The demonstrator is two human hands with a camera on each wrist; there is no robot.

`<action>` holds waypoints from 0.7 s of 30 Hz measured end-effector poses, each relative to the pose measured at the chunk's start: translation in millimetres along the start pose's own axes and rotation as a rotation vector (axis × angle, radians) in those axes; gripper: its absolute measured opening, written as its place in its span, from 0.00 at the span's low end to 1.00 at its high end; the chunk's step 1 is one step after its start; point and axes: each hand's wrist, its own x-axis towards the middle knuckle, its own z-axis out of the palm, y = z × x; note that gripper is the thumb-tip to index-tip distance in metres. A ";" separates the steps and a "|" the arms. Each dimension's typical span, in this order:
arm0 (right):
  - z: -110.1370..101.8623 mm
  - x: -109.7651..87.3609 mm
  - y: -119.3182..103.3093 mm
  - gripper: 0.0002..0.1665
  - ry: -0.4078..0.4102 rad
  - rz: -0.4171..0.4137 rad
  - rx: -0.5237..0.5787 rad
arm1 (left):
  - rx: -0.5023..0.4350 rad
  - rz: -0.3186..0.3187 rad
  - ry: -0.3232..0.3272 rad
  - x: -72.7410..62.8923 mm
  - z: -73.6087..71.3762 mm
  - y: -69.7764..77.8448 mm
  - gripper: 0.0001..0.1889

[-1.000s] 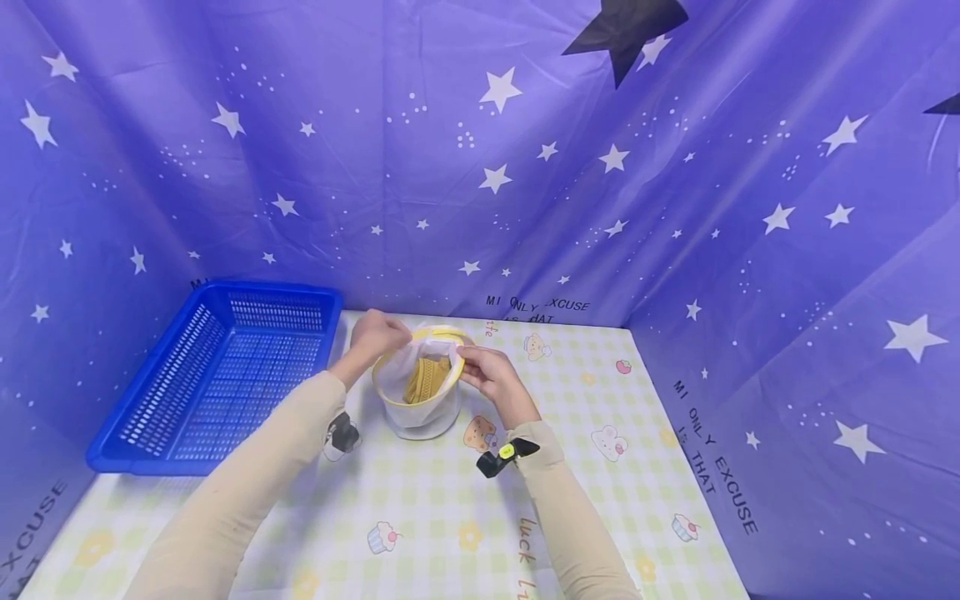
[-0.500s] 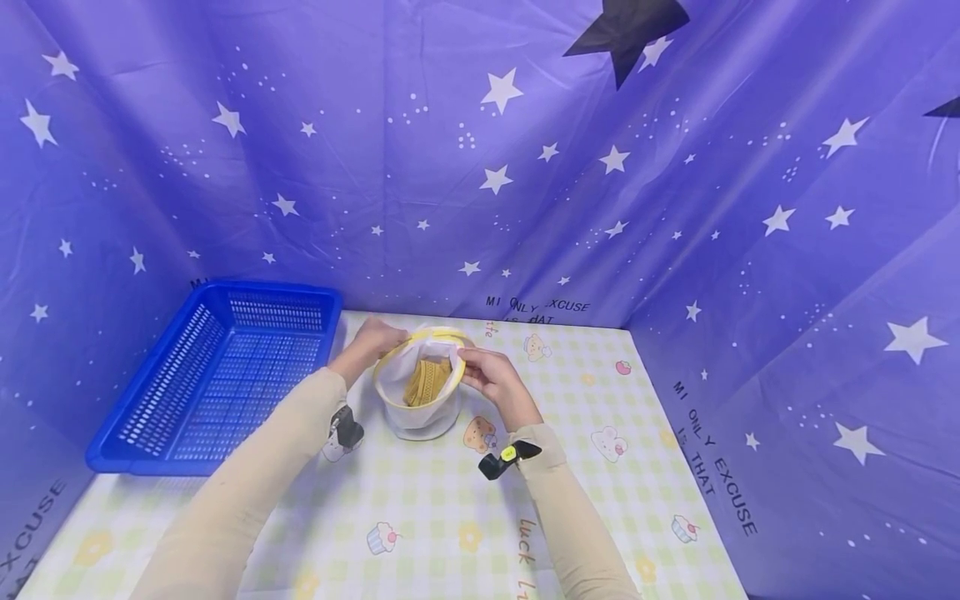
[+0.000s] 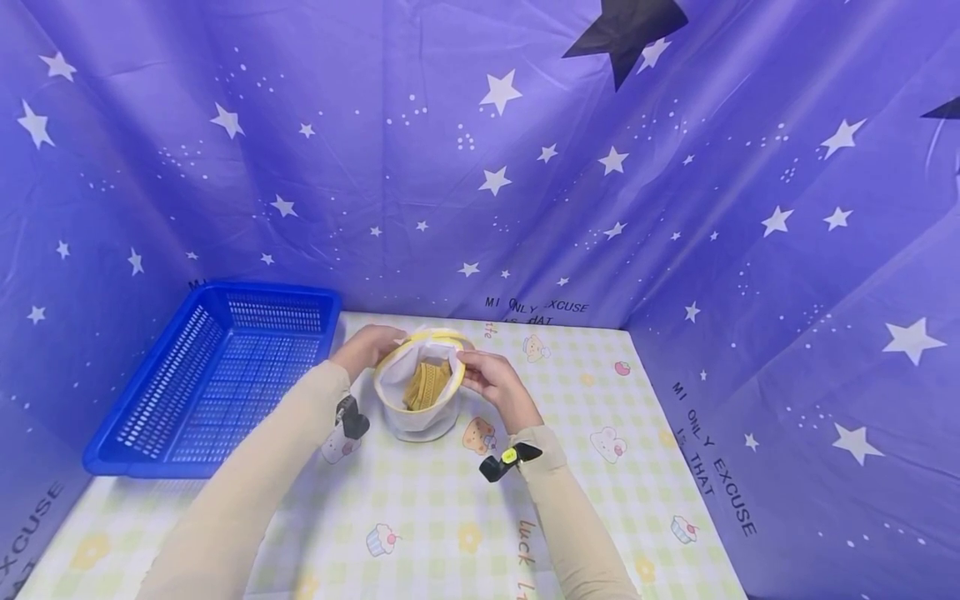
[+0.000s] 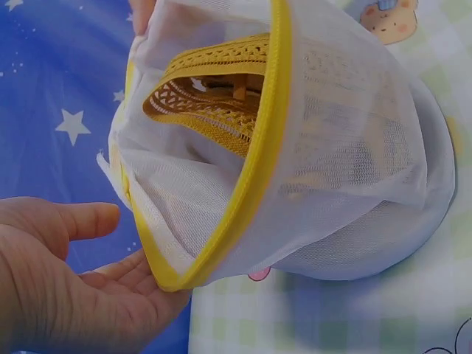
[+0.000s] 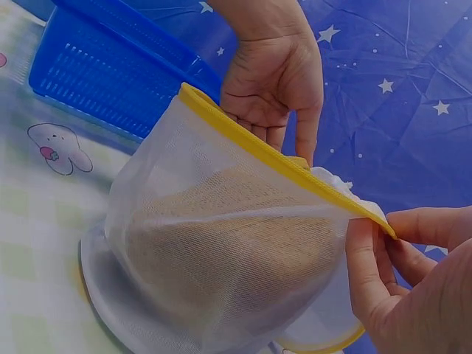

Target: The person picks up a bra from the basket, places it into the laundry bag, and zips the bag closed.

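I see the right hand (image 3: 495,383) pinching the yellow-rimmed mesh bag (image 4: 262,155); the left hand (image 3: 367,347), seemingly spread, touches it.

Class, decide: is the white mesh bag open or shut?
Open: the mesh bag gapes at its yellow rim, showing the mustard lace cloth inside.

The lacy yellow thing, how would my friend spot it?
Find the blue basket at the left of the head view. Right of it stands an open white mesh bag. Inside sits the lacy cloth: mustard-yellow and patterned, unlike the mostly white bag around it.
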 end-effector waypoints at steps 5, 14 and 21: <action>-3.2 0.5 -0.8 0.19 -0.012 0.004 -0.016 | -0.071 0.047 -0.126 14.7 -17.2 -8.7 0.23; -8.5 3.9 -1.5 0.20 -0.068 -0.006 -0.097 | -0.171 -0.063 -0.045 30.9 -19.9 -9.3 0.32; -11.1 6.0 0.2 0.13 -0.105 -0.001 -0.108 | -0.111 -0.099 0.086 -94.7 39.2 35.1 0.30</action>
